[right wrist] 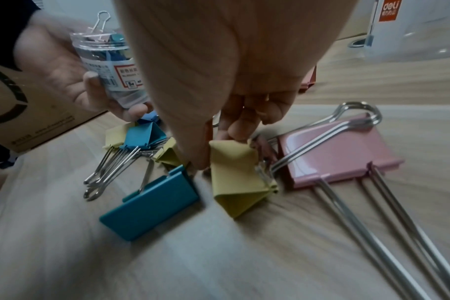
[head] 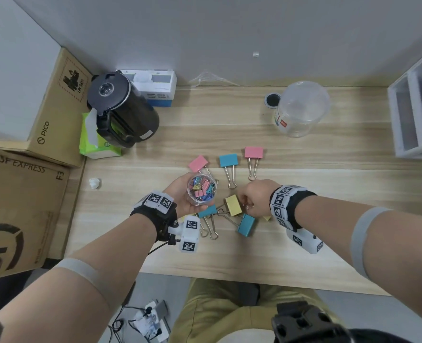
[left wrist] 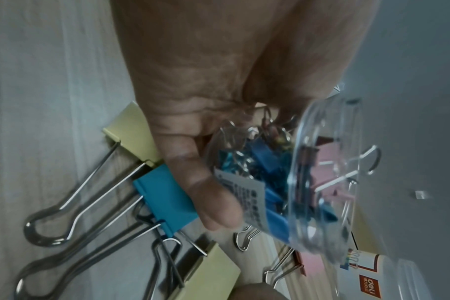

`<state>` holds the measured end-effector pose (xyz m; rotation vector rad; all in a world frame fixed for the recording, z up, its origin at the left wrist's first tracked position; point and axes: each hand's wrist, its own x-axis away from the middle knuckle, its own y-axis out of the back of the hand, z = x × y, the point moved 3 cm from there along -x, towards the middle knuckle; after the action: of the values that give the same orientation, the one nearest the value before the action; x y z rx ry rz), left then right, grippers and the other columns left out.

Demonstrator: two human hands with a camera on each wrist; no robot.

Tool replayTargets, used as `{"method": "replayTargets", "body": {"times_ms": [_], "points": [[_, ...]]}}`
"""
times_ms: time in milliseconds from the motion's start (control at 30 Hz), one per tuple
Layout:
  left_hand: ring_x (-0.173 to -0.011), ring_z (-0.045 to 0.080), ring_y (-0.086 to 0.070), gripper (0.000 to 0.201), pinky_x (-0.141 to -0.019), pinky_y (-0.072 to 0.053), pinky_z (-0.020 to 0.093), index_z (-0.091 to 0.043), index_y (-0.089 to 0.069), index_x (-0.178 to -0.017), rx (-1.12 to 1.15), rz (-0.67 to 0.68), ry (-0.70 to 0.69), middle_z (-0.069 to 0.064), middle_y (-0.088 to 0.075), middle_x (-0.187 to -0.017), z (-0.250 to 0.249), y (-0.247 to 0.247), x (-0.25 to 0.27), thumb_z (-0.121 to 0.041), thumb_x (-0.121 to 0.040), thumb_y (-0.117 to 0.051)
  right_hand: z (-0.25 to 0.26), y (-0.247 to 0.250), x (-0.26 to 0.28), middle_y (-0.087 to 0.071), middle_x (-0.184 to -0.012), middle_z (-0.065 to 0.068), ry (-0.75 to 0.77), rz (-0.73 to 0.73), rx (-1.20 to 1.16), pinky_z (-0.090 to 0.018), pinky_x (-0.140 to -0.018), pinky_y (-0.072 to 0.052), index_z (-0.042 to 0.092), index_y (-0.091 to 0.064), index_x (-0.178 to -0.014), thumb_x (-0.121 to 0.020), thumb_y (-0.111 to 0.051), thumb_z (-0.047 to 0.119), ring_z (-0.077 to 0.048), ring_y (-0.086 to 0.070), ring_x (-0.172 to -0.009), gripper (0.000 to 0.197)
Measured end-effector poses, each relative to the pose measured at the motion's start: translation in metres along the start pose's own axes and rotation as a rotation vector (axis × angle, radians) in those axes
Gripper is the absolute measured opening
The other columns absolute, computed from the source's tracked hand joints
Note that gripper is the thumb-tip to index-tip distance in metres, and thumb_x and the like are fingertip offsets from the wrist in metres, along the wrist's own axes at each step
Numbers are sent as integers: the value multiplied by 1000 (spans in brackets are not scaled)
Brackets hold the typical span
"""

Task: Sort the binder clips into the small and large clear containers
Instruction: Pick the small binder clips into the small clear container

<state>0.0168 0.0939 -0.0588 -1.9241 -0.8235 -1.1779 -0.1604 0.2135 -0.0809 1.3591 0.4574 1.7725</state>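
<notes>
Pale wood desk (head: 329, 219) meets a grey wall; the big clear jar (head: 301, 108) stands near its back edge. Left hand (head: 180, 194) grips the small jar (head: 202, 191) of tiny clips above mid-desk. Right hand (head: 258, 198), fingers curled, pinches something small beside a yellow clip (head: 233, 205).

Clear glossy plastic jar (head: 202, 191); matt wood-grain desk (head: 304, 219); shiny metal clip handles (right wrist: 373, 233).

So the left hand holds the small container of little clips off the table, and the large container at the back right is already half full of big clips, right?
Not quite. The left hand does hold the small container of little clips, but the head view shows the large container empty; the big clips still lie on the table.
</notes>
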Motion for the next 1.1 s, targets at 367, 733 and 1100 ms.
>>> {"method": "replayTargets", "body": {"times_ms": [367, 733, 1100], "points": [[-87, 33, -67, 51, -49, -59, 29, -5, -68, -111, -50, -27, -16, 15, -71, -97, -4, -14, -3, -51, -98, -49, -3, 65, 10, -69, -77, 6, -92, -433, -481, -29, -68, -55, 20, -72, -83, -85, -66, 26, -10, -64, -73, 9], [-77, 30, -67, 42, -49, -54, 27, -5, -67, -104, -97, 34, -41, 14, -72, -88, -18, -59, -6, -40, -101, -45, 10, 92, 19, -71, -65, 0, -9, -272, -937, -23, -53, -46, 9, -75, -81, -82, -75, 20, -9, -61, -55, 11], [-85, 36, -67, 39, -47, -56, 29, -8, -68, -101, -83, 63, -1, 16, -72, -89, -3, -72, -21, -42, -100, -48, -64, 22, 47, -54, -97, 10, -164, -40, -216, -34, -82, -54, 28, -61, -109, -74, -74, 22, -18, -60, -93, 38]]}}
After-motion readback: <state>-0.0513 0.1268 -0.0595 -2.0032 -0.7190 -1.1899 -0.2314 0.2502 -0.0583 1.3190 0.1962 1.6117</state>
